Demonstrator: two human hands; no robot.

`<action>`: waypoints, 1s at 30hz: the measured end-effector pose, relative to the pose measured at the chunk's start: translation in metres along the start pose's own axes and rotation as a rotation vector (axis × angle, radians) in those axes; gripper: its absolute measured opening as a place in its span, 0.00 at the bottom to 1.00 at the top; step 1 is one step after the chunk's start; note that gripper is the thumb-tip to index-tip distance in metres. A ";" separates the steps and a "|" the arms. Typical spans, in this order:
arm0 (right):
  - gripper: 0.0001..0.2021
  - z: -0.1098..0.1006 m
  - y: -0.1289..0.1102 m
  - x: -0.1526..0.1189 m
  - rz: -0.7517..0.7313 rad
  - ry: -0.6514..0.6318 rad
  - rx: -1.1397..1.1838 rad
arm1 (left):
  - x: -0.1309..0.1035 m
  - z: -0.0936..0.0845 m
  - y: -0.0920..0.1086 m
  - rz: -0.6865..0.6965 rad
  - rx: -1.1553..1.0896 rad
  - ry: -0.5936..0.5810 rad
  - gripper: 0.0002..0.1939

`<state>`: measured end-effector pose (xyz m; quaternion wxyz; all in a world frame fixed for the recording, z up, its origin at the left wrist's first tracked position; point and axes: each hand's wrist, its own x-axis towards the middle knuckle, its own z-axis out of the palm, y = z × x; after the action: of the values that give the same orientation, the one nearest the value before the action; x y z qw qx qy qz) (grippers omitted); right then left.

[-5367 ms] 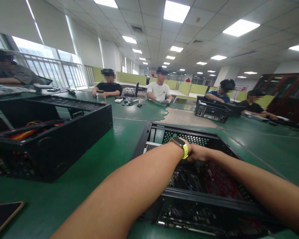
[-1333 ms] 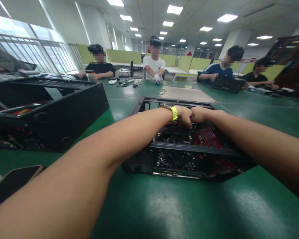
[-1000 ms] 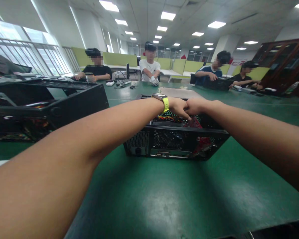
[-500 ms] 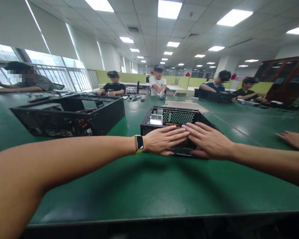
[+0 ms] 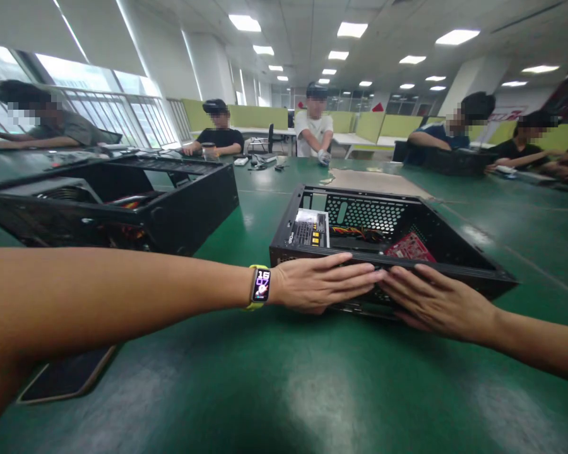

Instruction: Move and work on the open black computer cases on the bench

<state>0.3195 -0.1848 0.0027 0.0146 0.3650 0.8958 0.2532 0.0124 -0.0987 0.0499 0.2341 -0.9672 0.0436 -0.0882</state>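
Head view: the case [image 5: 438, 227] sits on the green worktop [image 5: 284, 378], right of centre, its open side facing up. Both hands lie against its near wall. The fingers of the left hand [image 5: 319, 284] are stretched out straight and nearly together, pointing right, laid along the wall just below the rim. The fingers of the right hand [image 5: 447, 302] are also straight, a little more spread, and point left along the same wall. The two sets of fingertips meet near the middle of it. The thumbs are hard to make out, and I cannot tell whether they touch the case.

Inside the case, a power supply [image 5: 310, 227] fills the left corner, coloured wires [image 5: 355, 232] run beside it, and a red board [image 5: 413, 247] stands at a slant to the right, behind the near rim. The left wrist wears a watch [image 5: 261, 285] with a lit screen and a yellow-green strap.

To the left, well apart, is a second case [image 5: 194, 205], also open at the top. A phone [image 5: 71, 378] lies near the left forearm. Beyond the case is a pale patch [image 5: 381, 181]; across the worktop sits a person in white [image 5: 307, 129].
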 end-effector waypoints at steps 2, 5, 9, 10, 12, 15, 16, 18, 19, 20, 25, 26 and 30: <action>0.38 0.010 0.017 0.006 -0.003 0.009 0.013 | -0.001 0.011 -0.022 0.013 -0.024 -0.002 0.37; 0.39 0.028 0.061 0.048 0.030 -0.085 0.069 | 0.011 0.045 -0.080 0.009 -0.064 -0.062 0.39; 0.41 0.054 0.130 0.163 0.455 -0.361 0.025 | 0.063 0.110 -0.167 -0.424 -0.001 -0.090 0.40; 0.42 0.060 0.143 0.192 0.532 -0.378 0.011 | 0.078 0.123 -0.181 -0.557 0.023 -0.069 0.42; 0.44 0.068 0.162 0.234 0.612 -0.452 0.008 | 0.100 0.139 -0.198 -0.678 0.058 -0.053 0.43; 0.42 0.066 0.176 0.248 0.579 -0.531 0.036 | 0.101 0.138 -0.202 -0.593 0.101 -0.021 0.40; 0.40 0.062 0.177 0.241 0.551 -0.539 0.041 | 0.095 0.133 -0.200 -0.543 0.116 -0.013 0.39; 0.36 0.051 0.178 0.221 0.510 -0.544 0.038 | 0.082 0.120 -0.195 -0.484 0.149 -0.019 0.40; 0.35 0.045 0.176 0.211 0.505 -0.547 0.033 | 0.078 0.113 -0.191 -0.473 0.165 -0.026 0.40; 0.34 0.039 0.175 0.202 0.506 -0.547 0.030 | 0.077 0.106 -0.187 -0.472 0.180 -0.026 0.41; 0.37 0.008 0.156 0.180 0.520 -0.471 0.036 | 0.098 0.075 -0.159 -0.411 0.205 0.037 0.45; 0.39 0.001 0.150 0.177 0.523 -0.448 0.044 | 0.104 0.069 -0.152 -0.406 0.201 0.056 0.46; 0.38 -0.023 0.122 0.167 0.487 -0.328 0.134 | 0.117 0.045 -0.133 -0.381 0.166 0.080 0.48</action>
<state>0.2710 -0.0104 0.1059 0.0740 0.6054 0.7822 0.1273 0.1412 0.0242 0.0889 0.2900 -0.9311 -0.1384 -0.1726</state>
